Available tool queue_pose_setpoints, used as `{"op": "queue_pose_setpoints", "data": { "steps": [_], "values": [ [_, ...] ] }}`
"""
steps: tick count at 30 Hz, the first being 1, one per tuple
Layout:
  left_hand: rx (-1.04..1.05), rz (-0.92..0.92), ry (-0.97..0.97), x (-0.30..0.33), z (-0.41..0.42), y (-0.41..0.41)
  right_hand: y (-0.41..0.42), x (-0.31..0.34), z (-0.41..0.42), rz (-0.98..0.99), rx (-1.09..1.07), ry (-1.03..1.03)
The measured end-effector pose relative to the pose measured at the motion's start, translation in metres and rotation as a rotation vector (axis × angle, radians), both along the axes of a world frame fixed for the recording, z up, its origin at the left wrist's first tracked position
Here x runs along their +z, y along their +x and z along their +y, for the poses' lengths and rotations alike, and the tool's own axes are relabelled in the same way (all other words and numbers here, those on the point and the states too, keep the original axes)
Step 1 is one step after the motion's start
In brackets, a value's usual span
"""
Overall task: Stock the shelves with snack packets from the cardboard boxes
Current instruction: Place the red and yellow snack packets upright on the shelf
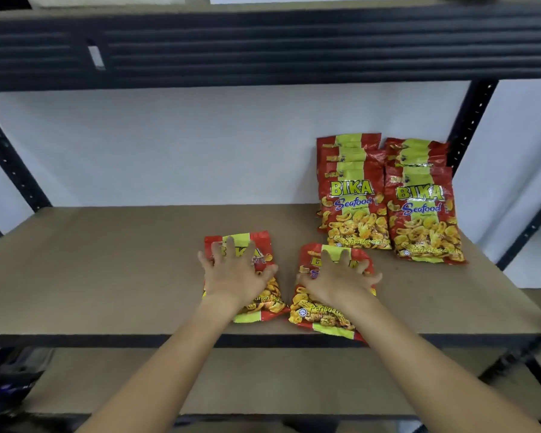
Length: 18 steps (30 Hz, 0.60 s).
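From the head view, your left hand (235, 278) lies with spread fingers on top of one snack packet (264, 312), flat on the shelf board (107, 270). Your right hand (338, 278) presses, fingers also spread, on a second packet (317, 320) just beside it. Two rows of stocked packets (388, 210) stand at the back right.

Plain white wall (169, 145) behind the rack, evenly lit, no shadows to speak of. The rack itself is dark metal with perforated uprights (473, 120) angling out at either side, and brown fibreboard decks: the middle shelf board (91, 270) and a lower shelf board (263, 379) under it. Up top a ribbed dark beam (294, 48) runs right across, with a small pale sticker (96, 57) on it.
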<state>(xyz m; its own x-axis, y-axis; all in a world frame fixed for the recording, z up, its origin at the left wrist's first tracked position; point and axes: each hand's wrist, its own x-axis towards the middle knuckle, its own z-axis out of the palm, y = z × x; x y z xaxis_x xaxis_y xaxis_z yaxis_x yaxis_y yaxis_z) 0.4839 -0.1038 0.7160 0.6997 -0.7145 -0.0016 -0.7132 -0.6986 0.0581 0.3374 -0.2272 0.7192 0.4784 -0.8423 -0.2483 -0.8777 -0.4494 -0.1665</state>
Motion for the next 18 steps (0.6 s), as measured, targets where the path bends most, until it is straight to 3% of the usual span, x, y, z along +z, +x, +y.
{"op": "queue_pose_setpoints", "data": {
  "steps": [5, 18],
  "values": [
    [0.071, 0.171, 0.060, -0.001, 0.011, -0.010, -0.004, -0.002, 0.015, 0.007, -0.146, 0.083],
    [-0.097, 0.143, -0.238, -0.011, 0.036, -0.010, -0.038, -0.001, 0.033, -0.269, -0.062, -0.068]
  ]
}}
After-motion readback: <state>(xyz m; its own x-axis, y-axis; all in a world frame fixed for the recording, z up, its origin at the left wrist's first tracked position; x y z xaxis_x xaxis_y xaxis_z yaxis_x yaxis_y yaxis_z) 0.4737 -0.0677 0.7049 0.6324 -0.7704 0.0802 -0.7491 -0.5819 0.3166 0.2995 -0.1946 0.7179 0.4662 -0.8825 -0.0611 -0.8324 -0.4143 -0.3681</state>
